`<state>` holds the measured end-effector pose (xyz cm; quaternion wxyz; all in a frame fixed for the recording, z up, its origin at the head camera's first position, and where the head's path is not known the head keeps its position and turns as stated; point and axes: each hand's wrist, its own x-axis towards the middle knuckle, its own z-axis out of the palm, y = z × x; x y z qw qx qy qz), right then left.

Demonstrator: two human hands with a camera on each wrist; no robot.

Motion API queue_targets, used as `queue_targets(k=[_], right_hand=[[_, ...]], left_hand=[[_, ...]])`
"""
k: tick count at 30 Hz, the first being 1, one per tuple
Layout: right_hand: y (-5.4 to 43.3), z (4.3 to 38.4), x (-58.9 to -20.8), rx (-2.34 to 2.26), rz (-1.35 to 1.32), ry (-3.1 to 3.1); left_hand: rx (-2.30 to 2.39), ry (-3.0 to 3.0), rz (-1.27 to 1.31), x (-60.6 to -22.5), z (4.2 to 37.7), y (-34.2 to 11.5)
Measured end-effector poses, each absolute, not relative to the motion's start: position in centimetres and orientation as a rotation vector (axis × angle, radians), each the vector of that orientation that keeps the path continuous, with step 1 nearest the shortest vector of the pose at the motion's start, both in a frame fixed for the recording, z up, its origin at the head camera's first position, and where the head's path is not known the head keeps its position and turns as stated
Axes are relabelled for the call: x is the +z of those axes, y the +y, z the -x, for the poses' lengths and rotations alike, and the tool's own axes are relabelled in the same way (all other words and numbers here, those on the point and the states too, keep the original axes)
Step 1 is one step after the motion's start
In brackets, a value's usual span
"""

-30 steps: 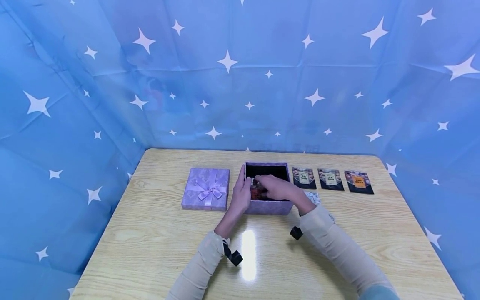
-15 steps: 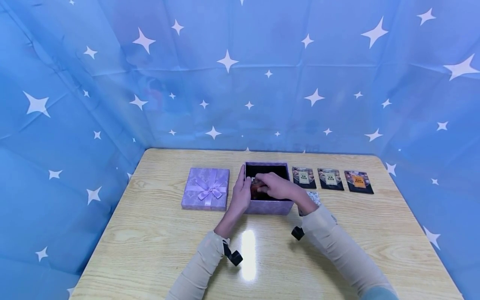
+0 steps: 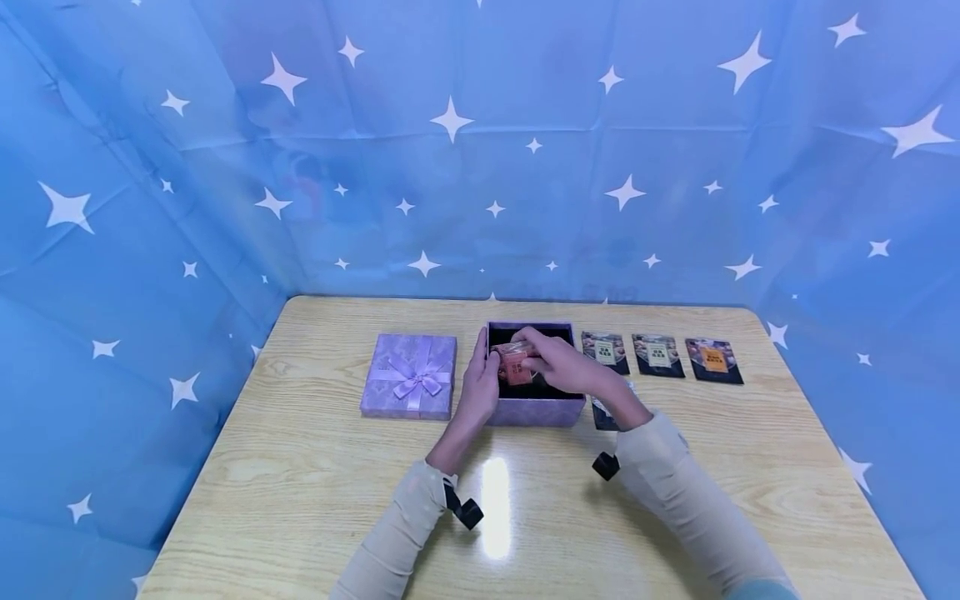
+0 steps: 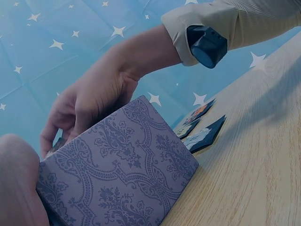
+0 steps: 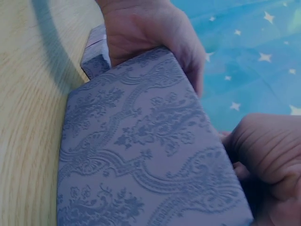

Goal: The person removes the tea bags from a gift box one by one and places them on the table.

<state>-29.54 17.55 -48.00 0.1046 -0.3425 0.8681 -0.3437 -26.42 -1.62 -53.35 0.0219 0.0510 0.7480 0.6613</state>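
A purple patterned gift box (image 3: 534,413) with a dark inside stands uncovered on the table. My left hand (image 3: 480,383) grips its left side, with the thumb at the rim; the right wrist view also shows this hand (image 3: 471,398) wrapped round the box's edge. Over the opening, my right hand (image 3: 564,365) pinches a small packet (image 3: 516,368) with a red label, tilted toward me. In the left wrist view the right hand (image 4: 94,94) reaches down behind the box wall (image 4: 113,174), which hides most of the packet.
The box's purple lid (image 3: 411,375) with a ribbon bow lies to the left. Right of the box, a row holds a packet (image 3: 606,352) with a pale label, another pale-labelled packet (image 3: 658,357) and an orange-labelled packet (image 3: 714,361). A further packet (image 3: 603,415) lies partly under the right forearm.
My right hand has lifted the packet from inside the box up to the opening, and its red label now shows. The left hand keeps its place on the box.
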Motion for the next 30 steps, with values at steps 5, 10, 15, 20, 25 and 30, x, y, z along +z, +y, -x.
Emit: queue_targets(k=[5, 10, 15, 20, 25, 30], right_hand=[[18.2, 29.3, -47.4, -1.083, 0.964, 2.571], [19.0, 29.0, -47.0, -1.143, 0.894, 2.617], [20.0, 28.5, -46.8, -1.244, 0.826, 2.64], [21.2, 27.9, -47.0, -1.363, 0.805, 2.664], [22.7, 27.2, -46.9, -1.439, 0.694, 2.668], [24.6, 26.8, -47.2, -1.485, 0.625, 2.675]], left_hand=[[2.063, 2.286, -0.154, -53.4, 26.5, -1.6], [2.048, 2.293, -0.128, -53.5, 26.5, -1.6], [2.013, 2.337, -0.118, -53.3, 26.4, -1.5], [2.017, 2.324, -0.128, -53.4, 26.2, -1.6], [2.024, 2.317, -0.124, -53.3, 26.2, -1.5], [2.023, 2.319, -0.121, -53.2, 26.3, -1.5]])
